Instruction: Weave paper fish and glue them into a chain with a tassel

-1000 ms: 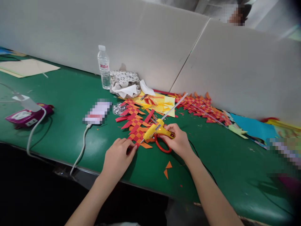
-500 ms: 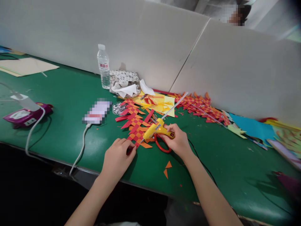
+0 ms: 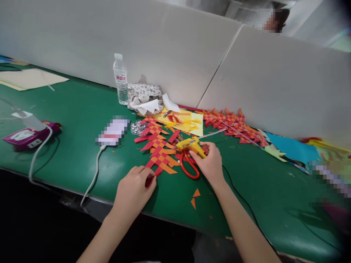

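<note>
My right hand [image 3: 210, 162] is closed round a yellow glue gun [image 3: 191, 145] with a clear glue stick [image 3: 215, 133] sticking out of its back. Red-handled scissors [image 3: 189, 170] lie on the table just under the gun. My left hand [image 3: 137, 186] pinches the end of a red paper strip at the near edge of a woven red and orange paper piece [image 3: 159, 159]. That piece lies flat, its strip ends fanning out on both sides. Small orange paper triangles [image 3: 195, 199] lie near the front.
A water bottle [image 3: 120, 80], tissue pack [image 3: 145, 96] and yellow sheet [image 3: 196, 128] stand or lie along the partition. More woven paper pieces [image 3: 233, 124] are at the back right. A phone [image 3: 113, 131] on a white cable and a purple power strip [image 3: 33, 135] are left on the green table [image 3: 79, 109].
My right hand has drawn the glue gun's nozzle up and away from the paper near my left fingers, turning the gun flatter. My left hand has shifted slightly left and down, still pinching the strip.
</note>
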`<state>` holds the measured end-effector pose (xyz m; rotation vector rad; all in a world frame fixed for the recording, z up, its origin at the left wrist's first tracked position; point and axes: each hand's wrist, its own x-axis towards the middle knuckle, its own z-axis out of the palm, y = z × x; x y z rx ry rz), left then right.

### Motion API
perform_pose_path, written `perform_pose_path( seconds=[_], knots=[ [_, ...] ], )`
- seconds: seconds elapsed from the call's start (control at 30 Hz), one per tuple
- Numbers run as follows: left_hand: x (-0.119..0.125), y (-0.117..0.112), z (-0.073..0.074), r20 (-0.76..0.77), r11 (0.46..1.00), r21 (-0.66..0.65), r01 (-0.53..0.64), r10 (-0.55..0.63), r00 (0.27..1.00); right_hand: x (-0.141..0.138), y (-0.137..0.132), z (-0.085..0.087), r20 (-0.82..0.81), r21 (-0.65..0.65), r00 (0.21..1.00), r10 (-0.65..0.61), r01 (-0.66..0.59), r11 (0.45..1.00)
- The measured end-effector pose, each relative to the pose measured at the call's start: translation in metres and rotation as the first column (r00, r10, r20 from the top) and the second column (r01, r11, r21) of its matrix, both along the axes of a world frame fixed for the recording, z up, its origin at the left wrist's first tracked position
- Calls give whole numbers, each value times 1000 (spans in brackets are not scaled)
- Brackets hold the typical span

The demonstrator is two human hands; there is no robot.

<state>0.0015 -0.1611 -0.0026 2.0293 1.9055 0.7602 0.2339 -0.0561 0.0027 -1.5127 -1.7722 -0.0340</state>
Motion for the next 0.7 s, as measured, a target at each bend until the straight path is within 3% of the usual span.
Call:
perform_pose_path(
  seconds=[0.13,0.23,0.33,0.4,0.7],
  knots=[
    [4,0,-1,44,999,35,-31,29,999,-6,-8,8,44,162,999,18,-24,987],
    [11,-1,-2,70,994,84,-65,60,996,-22,-22,11,26,131,975,220,-221,966],
    [19,-1,-2,49,991,100,-85,80,996,-37,-33,7,129,100,882,453,-466,879],
    [23,1,-1,25,992,75,-102,100,995,-42,-37,4,197,59,824,531,-551,833],
    [31,8,5,-63,989,39,-146,148,987,-41,-34,-5,190,-20,782,593,-601,799]
  ],
)
